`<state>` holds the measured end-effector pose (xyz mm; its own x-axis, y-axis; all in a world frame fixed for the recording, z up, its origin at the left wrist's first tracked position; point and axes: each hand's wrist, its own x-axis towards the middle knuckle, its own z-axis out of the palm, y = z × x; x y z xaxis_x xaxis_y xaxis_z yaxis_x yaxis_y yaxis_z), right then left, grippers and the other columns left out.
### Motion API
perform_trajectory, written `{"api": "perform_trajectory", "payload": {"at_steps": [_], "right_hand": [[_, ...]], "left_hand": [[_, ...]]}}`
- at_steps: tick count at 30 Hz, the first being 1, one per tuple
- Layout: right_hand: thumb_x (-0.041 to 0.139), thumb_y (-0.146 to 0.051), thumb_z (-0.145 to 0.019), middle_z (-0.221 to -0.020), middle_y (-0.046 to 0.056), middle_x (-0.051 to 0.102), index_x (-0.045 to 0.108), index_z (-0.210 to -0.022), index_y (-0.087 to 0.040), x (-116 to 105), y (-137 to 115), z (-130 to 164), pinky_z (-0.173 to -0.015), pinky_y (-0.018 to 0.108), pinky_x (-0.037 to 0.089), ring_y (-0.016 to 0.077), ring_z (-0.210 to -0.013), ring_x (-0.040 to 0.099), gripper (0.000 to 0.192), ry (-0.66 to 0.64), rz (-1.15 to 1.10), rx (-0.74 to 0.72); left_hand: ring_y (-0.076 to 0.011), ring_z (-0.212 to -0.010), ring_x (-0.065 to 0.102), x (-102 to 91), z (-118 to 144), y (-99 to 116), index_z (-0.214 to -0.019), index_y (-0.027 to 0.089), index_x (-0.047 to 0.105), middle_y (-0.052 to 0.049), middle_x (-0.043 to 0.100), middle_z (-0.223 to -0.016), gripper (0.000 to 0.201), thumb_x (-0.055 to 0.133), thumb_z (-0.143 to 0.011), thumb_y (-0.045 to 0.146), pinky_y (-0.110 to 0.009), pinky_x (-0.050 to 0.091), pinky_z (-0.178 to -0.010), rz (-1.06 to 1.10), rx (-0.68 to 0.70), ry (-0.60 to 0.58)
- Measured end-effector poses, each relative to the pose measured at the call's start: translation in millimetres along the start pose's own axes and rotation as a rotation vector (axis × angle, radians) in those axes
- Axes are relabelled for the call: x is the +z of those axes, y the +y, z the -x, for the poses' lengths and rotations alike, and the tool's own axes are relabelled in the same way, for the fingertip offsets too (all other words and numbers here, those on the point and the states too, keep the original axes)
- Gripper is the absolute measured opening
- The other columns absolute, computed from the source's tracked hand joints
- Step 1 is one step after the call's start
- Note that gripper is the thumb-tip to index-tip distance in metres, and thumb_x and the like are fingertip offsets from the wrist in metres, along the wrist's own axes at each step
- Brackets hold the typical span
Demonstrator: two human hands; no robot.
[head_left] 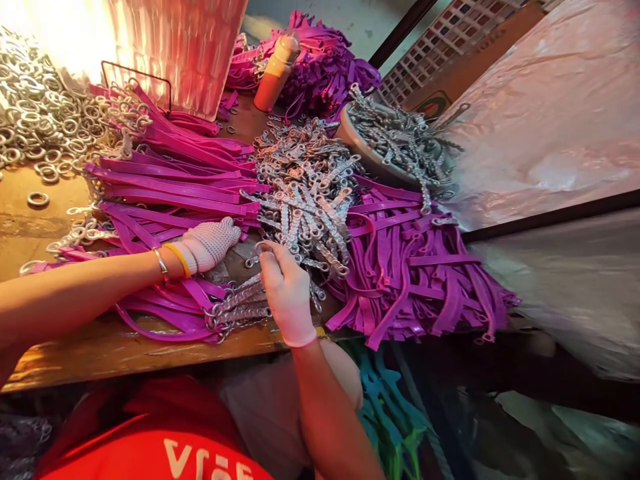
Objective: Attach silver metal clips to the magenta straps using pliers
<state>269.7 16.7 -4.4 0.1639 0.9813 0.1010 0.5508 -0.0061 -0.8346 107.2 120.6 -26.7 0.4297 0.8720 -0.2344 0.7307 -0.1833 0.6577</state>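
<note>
Head view, one frame, looking down and forward over a wooden surface (60,220). The right hand (287,293), in a thin pale glove, has its fingertips pinched on a small metal ring or link at the near edge of the chain pile (305,193); the fingers are curled nearly closed around that piece, though exactly how much metal they enclose is too small to tell. The left hand (210,243), in a knit white glove, lies palm down and mostly flat on the stack of magenta straps (170,180), pressing rather than gripping; nothing is enclosed in it. A short bundle of chains (237,308) lies just beside the right hand on its left, touching the strap ends, long axis running roughly left to right across the surface edge. The chain pile sits directly ahead of the right hand, so that hand is the nearer; the left hand is beside it, over the straps. The chains look dull silver, short, each with ring ends, tangled loosely. The straps are flat, glossy, laid roughly parallel, pointing left to right. A second heap of purple straps (420,280) lies to the right, rings (35,113) at far left, a dish of chains (395,143) behind.
</note>
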Motion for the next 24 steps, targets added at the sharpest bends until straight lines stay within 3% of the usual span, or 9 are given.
{"api": "perform_trajectory", "payload": {"at_steps": [2,5,8,10,14,17,19,21,24], "right_hand": [[0.048,-0.035,-0.098,-0.101,0.005,0.073,0.068,-0.114,-0.018,2,-2,1,-0.082,0.027,0.047,0.0166,-0.086,0.064,0.031,-0.024,0.023,-0.072],[0.046,-0.028,-0.099,-0.107,0.006,0.073,0.067,-0.114,-0.017,9,-6,5,-0.091,0.027,0.047,0.0167,-0.097,0.065,0.028,-0.106,0.028,-0.227],[0.046,-0.024,-0.099,-0.111,0.006,0.073,0.065,-0.119,-0.018,19,-12,12,-0.094,0.027,0.048,0.0170,-0.102,0.067,0.028,-0.198,0.093,-0.318],[0.045,-0.022,-0.100,-0.111,0.008,0.074,0.066,-0.120,-0.019,26,-16,17,-0.094,0.028,0.048,0.0188,-0.102,0.068,0.029,-0.216,0.231,-0.357],[0.043,-0.019,-0.099,-0.100,0.011,0.075,0.067,-0.120,-0.017,36,-25,26,-0.086,0.030,0.050,0.0221,-0.092,0.070,0.032,-0.207,0.564,-0.444],[0.041,-0.018,-0.099,-0.092,0.011,0.073,0.068,-0.120,-0.016,43,-27,31,-0.072,0.028,0.049,0.0209,-0.078,0.069,0.034,-0.163,0.724,-0.468],[0.041,-0.019,-0.100,-0.091,0.011,0.073,0.067,-0.120,-0.016,48,-25,32,-0.068,0.028,0.047,0.0203,-0.075,0.069,0.034,-0.139,0.762,-0.459],[0.041,-0.020,-0.100,-0.095,0.011,0.074,0.067,-0.120,-0.015,51,-24,31,-0.070,0.028,0.047,0.0203,-0.078,0.069,0.032,-0.126,0.733,-0.437],[0.041,-0.020,-0.100,-0.108,0.012,0.074,0.064,-0.122,-0.016,48,-29,29,-0.080,0.028,0.048,0.0209,-0.093,0.070,0.031,-0.148,0.637,-0.383]], "left_hand": [[-0.0224,-0.082,0.063,-6.3,10,-4,-0.096,0.016,0.071,-0.011,0.069,-0.093,0.024,0.058,-0.075,0.015,-0.029,0.044,-0.072,0.002,0.063,-0.005],[-0.0142,-0.061,0.056,-17.8,35,-10,-0.093,0.016,0.072,-0.005,0.068,-0.078,0.027,0.054,-0.073,0.014,-0.024,0.043,-0.059,0.354,0.060,-0.094],[-0.0091,-0.042,0.040,-25.4,65,-16,-0.085,0.014,0.068,-0.002,0.059,-0.060,0.016,0.056,-0.078,0.023,-0.022,0.032,-0.042,0.764,-0.021,-0.242],[-0.0087,-0.038,0.034,-27.7,81,-18,-0.079,0.015,0.064,0.001,0.049,-0.051,0.023,0.058,-0.085,0.036,-0.022,0.025,-0.037,0.826,-0.084,-0.288],[-0.0092,-0.041,0.037,-29.6,99,-19,-0.080,0.015,0.062,0.002,0.048,-0.053,0.028,0.055,-0.089,0.041,-0.022,0.027,-0.039,0.740,-0.080,-0.229],[-0.0118,-0.055,0.049,-28.2,103,-18,-0.084,0.016,0.066,-0.001,0.059,-0.067,0.018,0.056,-0.086,0.030,-0.022,0.038,-0.053,0.457,0.090,-0.093],[-0.0146,-0.067,0.055,-24.2,102,-20,-0.080,0.017,0.067,-0.002,0.064,-0.075,0.012,0.056,-0.082,0.022,-0.024,0.042,-0.065,0.229,0.185,-0.043],[-0.0159,-0.071,0.056,-18.6,101,-24,-0.076,0.018,0.066,-0.002,0.066,-0.077,0.011,0.056,-0.077,0.015,-0.025,0.042,-0.071,0.116,0.192,-0.051],[-0.0156,-0.071,0.056,-11.9,98,-33,-0.076,0.017,0.066,-0.001,0.066,-0.077,0.014,0.052,-0.076,0.014,-0.024,0.042,-0.070,0.229,0.198,-0.089]]}}
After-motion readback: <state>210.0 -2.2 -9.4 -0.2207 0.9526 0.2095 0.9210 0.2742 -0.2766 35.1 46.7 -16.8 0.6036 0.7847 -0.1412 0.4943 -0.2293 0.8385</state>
